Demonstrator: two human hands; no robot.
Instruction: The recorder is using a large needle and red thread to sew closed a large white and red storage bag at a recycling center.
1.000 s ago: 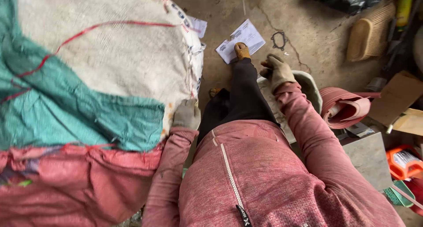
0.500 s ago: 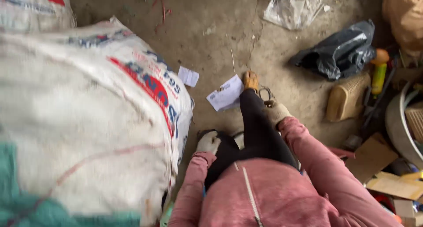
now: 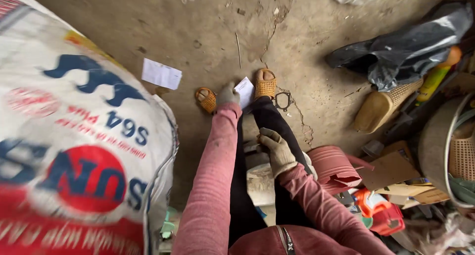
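The right hand (image 3: pixel 278 151), gloved, is resting loosely curled on the right knee at centre frame and holding nothing, while further out the left hand (image 3: pixel 228 94), also gloved, is pinching a white paper (image 3: pixel 245 90) down on the floor (image 3: pixel 208 27) between the two sandals (image 3: pixel 265 83). In my judgement the thin sheet could be slipping or tearing in the thick glove, and leaning this far forward could be tipping the person off balance beside the big sack (image 3: pixel 74 151) at the left. Counting: two gloved hands, two sandals, two papers, the second (image 3: pixel 161 74) lying loose in the upper left, one sack, one black bag (image 3: pixel 405 52) at the upper right.
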